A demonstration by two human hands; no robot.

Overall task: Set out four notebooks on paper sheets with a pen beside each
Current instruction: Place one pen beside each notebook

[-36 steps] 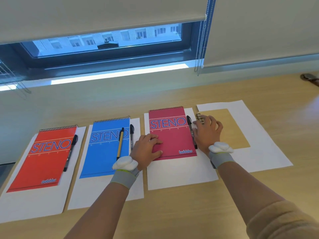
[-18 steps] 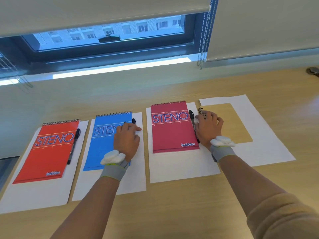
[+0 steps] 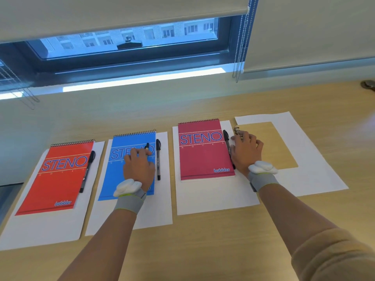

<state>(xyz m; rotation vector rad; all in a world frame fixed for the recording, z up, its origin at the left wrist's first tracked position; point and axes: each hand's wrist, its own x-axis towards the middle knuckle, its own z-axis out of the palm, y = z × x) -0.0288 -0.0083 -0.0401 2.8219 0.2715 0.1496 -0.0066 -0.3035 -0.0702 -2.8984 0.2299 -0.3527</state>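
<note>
Four white sheets lie in a row on the wooden table [image 3: 203, 250]. The red notebook [image 3: 58, 179] has a black pen [image 3: 87, 171] at its right edge. A black pen [image 3: 158, 159] lies right of the blue notebook [image 3: 115, 175]. My left hand [image 3: 139, 165] rests on the blue cover, fingers closed over a second pen whose black cap [image 3: 146, 146] sticks out. The crimson notebook [image 3: 203, 157] has a black pen [image 3: 226, 138] beside it. My right hand [image 3: 246, 151] lies flat on the spiral edge of the brown notebook [image 3: 274, 147], on the fourth sheet [image 3: 316, 163].
A wall and a window with half-lowered blinds rise right behind the table. Bead cords [image 3: 238, 47] hang at the back. A small dark object [image 3: 368, 84] sits at the far right edge. Bare wood lies in front of the sheets.
My left hand left the crimson notebook, moved left onto the blue notebook and closed over the pen lying there. My right hand stayed on the brown notebook.
</note>
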